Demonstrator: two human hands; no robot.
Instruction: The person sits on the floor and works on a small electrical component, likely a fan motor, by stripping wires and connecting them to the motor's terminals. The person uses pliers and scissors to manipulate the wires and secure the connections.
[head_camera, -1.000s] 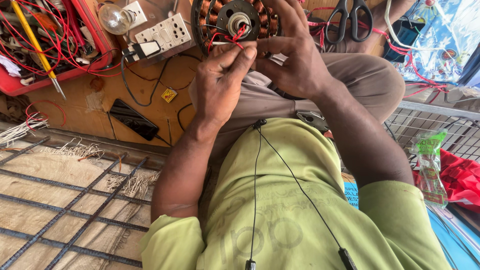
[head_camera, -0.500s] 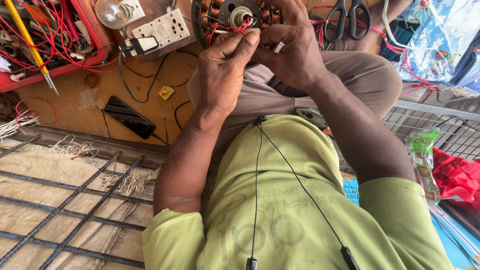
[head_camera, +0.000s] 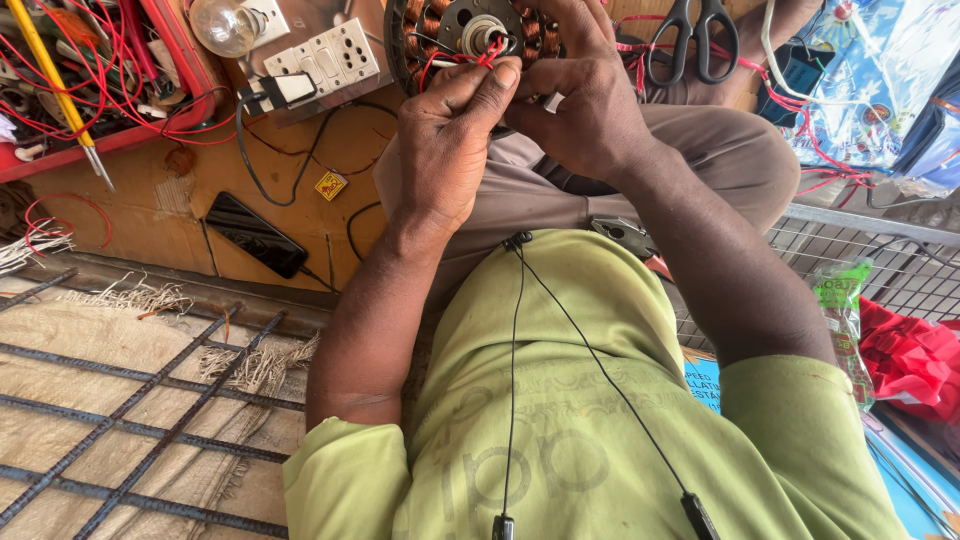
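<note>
From where I watch, both forearms reach forward from the green shirt and meet at a round motor stator (head_camera: 470, 30) with copper windings, propped at the top of the view over the lap. My left hand (head_camera: 445, 140) is curled, knuckles up and wrist bent slightly back, its thumb and forefinger pinched on thin red wires (head_camera: 462, 58) at the stator's hub. My right hand (head_camera: 590, 105) comes in from the other side, fingers wrapped over the stator's lower right edge and closed on it; exactly what its fingertips press I cannot tell, as the hand covers them. The two hands touch each other below the hub. Just beyond the right hand, black-handled scissors (head_camera: 690, 30) lie on the knee. To the left of the stator sits a white switchboard (head_camera: 325, 62) with a bare light bulb (head_camera: 222, 22) beside it, and a red tray (head_camera: 90, 80) full of red wiring farther left. A dark phone (head_camera: 255, 235) lies on the wooden board (head_camera: 150, 200) below them, well apart from the hands. Pliers (head_camera: 625, 238) rest on the thigh under the right forearm.
</note>
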